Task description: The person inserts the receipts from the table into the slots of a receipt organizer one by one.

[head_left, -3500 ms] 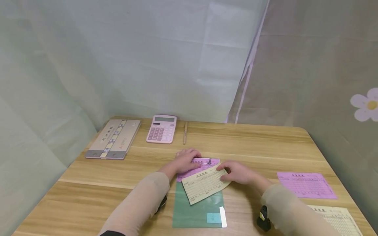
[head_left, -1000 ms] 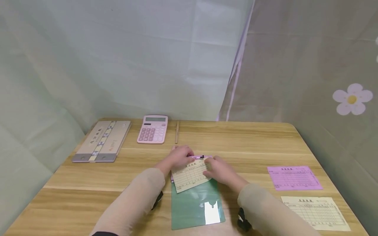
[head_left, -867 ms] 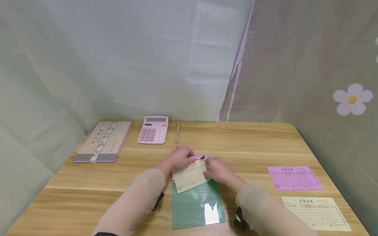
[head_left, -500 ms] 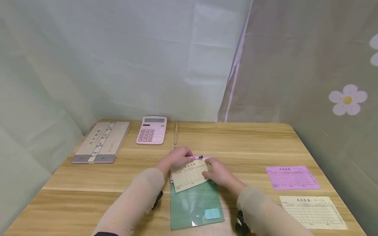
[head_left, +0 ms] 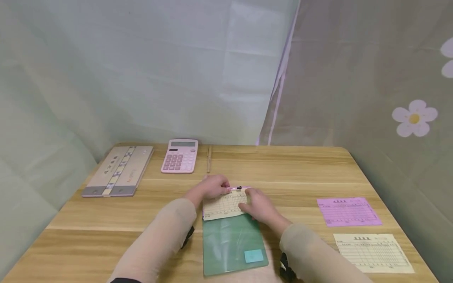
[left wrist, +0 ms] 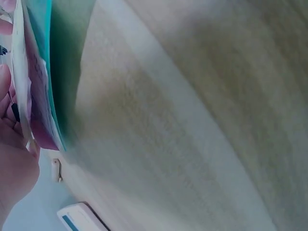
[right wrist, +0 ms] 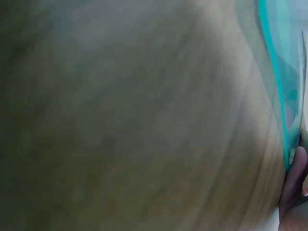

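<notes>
A green translucent clipboard (head_left: 231, 247) lies on the table in the head view, its metal clip (head_left: 235, 188) at the far end. My left hand (head_left: 213, 186) grips the clipboard's top beside the clip. Under the clip, a yellow printed form (head_left: 221, 208) covers most of a purple sheet, whose edge shows in the left wrist view as a purple sheet (left wrist: 41, 110). With thumb and fingers, my right hand (head_left: 261, 205) pinches the yellow form's right side. In the right wrist view the right hand (right wrist: 294, 185) is at the clipboard's edge, mostly out of frame.
To the right lie a loose purple form (head_left: 349, 212) and a loose yellow form (head_left: 373, 253). At the back stand a pink calculator (head_left: 179, 156) and a pen (head_left: 209, 159) side by side. A banded paper pack (head_left: 118, 171) is at the left edge of the wooden table (head_left: 283, 167).
The yellow form has moved up over the purple sheet at the clip and turned straighter, nearly in line with the clipboard. My right hand moved with it; the left stays at the clip.
</notes>
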`<state>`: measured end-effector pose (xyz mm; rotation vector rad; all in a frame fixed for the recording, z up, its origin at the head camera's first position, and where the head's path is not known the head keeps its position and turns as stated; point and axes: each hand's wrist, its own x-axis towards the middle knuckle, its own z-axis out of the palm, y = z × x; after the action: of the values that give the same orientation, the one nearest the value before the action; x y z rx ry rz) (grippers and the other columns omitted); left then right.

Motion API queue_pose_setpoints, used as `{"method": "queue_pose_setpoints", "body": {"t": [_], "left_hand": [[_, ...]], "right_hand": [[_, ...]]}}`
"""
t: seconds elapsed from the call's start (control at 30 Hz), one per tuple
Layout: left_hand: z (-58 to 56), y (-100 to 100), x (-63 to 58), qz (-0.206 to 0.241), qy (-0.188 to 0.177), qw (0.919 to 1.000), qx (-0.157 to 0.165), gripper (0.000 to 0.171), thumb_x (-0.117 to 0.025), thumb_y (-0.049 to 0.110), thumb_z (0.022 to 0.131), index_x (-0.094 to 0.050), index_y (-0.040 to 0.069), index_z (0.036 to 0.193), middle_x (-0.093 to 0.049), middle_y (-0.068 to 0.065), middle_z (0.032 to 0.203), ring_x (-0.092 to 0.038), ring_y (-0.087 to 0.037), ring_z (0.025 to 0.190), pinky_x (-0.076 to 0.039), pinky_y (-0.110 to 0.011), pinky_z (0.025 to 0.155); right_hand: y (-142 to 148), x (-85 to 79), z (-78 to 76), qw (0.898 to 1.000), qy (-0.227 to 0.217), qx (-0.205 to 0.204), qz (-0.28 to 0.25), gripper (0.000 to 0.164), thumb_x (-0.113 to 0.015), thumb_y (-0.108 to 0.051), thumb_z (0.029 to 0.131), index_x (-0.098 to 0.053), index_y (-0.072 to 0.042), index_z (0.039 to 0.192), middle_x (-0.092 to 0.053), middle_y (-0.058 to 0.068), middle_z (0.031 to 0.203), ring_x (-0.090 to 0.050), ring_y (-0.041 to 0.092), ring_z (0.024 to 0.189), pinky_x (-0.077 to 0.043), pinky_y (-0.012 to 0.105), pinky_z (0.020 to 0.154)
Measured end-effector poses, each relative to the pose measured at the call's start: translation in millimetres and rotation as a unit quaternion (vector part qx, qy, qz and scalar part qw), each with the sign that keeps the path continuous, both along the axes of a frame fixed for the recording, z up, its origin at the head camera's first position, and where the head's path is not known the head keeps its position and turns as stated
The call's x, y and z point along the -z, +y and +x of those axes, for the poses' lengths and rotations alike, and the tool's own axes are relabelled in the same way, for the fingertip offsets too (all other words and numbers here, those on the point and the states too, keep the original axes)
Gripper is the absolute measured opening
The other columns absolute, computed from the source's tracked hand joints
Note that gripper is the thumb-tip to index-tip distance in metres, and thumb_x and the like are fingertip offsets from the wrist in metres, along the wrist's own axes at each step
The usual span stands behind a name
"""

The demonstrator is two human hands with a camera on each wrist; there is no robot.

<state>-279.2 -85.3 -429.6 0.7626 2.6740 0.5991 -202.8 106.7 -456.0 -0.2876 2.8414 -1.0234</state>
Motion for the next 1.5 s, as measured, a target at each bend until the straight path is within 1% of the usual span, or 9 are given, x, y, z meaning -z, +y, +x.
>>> {"method": "queue_pose_setpoints", "body": {"t": [0.3, 0.43, 0.6, 0.87, 1.07, 1.2, 1.3, 1.4, 1.5], "left_hand": [[2.9, -0.3, 1.5, 0.005, 0.018, 0.9998, -0.002, 0.012, -0.064, 0.029, 0.088, -0.066, 0.018, 0.091, -0.062, 0.01, 0.082, -0.056, -0.013, 0.085, -0.026, -0.044, 0.094], [5.9, -0.4, 3.6, 0.01, 0.034, 0.9994, -0.008, 0.014, -0.066, 0.029, 0.087, -0.067, 0.016, 0.092, -0.062, 0.008, 0.085, -0.056, -0.014, 0.087, -0.025, -0.046, 0.094], [7.6, -0.7, 9.1, 0.004, 0.064, 0.998, 0.001, 0.018, -0.065, 0.03, 0.087, -0.067, 0.014, 0.096, -0.062, 0.006, 0.091, -0.056, -0.016, 0.092, -0.025, -0.047, 0.094], [8.6, -0.3, 10.9, -0.01, 0.07, 0.9975, -0.002, 0.021, -0.065, 0.031, 0.087, -0.067, 0.014, 0.099, -0.06, 0.005, 0.094, -0.055, -0.016, 0.095, -0.024, -0.047, 0.095], [10.6, 1.5, 13.7, -0.021, 0.085, 0.9962, 0.001, 0.026, -0.068, 0.034, 0.085, -0.065, 0.013, 0.1, -0.057, 0.005, 0.094, -0.053, -0.016, 0.094, -0.025, -0.046, 0.095], [11.6, 0.0, 18.6, -0.011, 0.087, 0.9962, 0.007, 0.028, -0.067, 0.034, 0.086, -0.062, 0.013, 0.103, -0.055, 0.003, 0.1, -0.051, -0.018, 0.099, -0.031, -0.043, 0.093], [12.3, -3.7, 22.7, 0.006, 0.069, 0.9976, 0.004, 0.028, -0.065, 0.035, 0.087, -0.059, 0.016, 0.107, -0.053, 0.001, 0.108, -0.047, -0.021, 0.105, -0.033, -0.043, 0.094], [12.7, -7.5, 25.5, 0.025, 0.049, 0.9985, -0.002, 0.029, -0.063, 0.036, 0.088, -0.057, 0.018, 0.11, -0.051, 0.001, 0.114, -0.044, -0.021, 0.11, -0.031, -0.044, 0.096], [12.5, -9.2, 26.5, 0.042, 0.04, 0.9983, -0.005, 0.031, -0.063, 0.037, 0.088, -0.057, 0.018, 0.111, -0.051, 0.0, 0.116, -0.043, -0.022, 0.112, -0.029, -0.045, 0.098]], "right_hand": [[-3.6, -0.6, 0.2, 0.999, 0.014, 0.011, 0.043, 0.062, -0.065, -0.036, 0.087, -0.047, 0.009, 0.126, -0.053, 0.028, 0.113, -0.049, 0.011, 0.042, -0.042, 0.027, 0.048], [-4.6, -0.4, 0.7, 0.999, 0.013, 0.015, 0.042, 0.061, -0.065, -0.036, 0.087, -0.047, 0.008, 0.126, -0.053, 0.027, 0.111, -0.05, 0.011, 0.043, -0.042, 0.028, 0.047], [-4.6, -0.8, 0.6, 0.999, 0.011, 0.023, 0.031, 0.06, -0.066, -0.035, 0.087, -0.047, 0.005, 0.126, -0.054, 0.026, 0.108, -0.05, 0.012, 0.043, -0.042, 0.028, 0.045], [-2.8, 0.7, 1.8, 0.999, 0.022, 0.016, 0.021, 0.059, -0.067, -0.035, 0.086, -0.049, 0.005, 0.125, -0.054, 0.027, 0.11, -0.05, 0.012, 0.043, -0.043, 0.028, 0.047], [-1.1, 2.5, 1.0, 0.997, 0.052, 0.015, 0.059, 0.058, -0.069, -0.038, 0.084, -0.053, 0.005, 0.12, -0.058, 0.022, 0.105, -0.055, 0.018, 0.066, -0.048, 0.037, 0.065], [2.3, 2.0, 0.5, 0.998, 0.04, -0.001, 0.045, 0.057, -0.069, -0.032, 0.084, -0.051, 0.008, 0.12, -0.058, 0.023, 0.108, -0.057, 0.019, 0.062, -0.05, 0.036, 0.061], [8.1, 0.4, -0.1, 0.998, 0.038, -0.032, 0.027, 0.052, -0.069, -0.024, 0.083, -0.052, 0.01, 0.119, -0.058, 0.022, 0.109, -0.061, 0.02, 0.071, -0.051, 0.038, 0.069], [19.8, -1.4, -1.5, 0.997, 0.031, -0.076, -0.004, 0.04, -0.067, -0.018, 0.083, -0.056, 0.008, 0.112, -0.061, 0.015, 0.098, -0.057, 0.022, 0.082, -0.048, 0.04, 0.075], [40.7, -5.4, -2.1, 0.994, 0.009, -0.099, -0.034, 0.04, -0.066, -0.017, 0.085, -0.055, 0.008, 0.114, -0.058, 0.009, 0.089, -0.054, 0.02, 0.08, -0.047, 0.037, 0.07]]}}
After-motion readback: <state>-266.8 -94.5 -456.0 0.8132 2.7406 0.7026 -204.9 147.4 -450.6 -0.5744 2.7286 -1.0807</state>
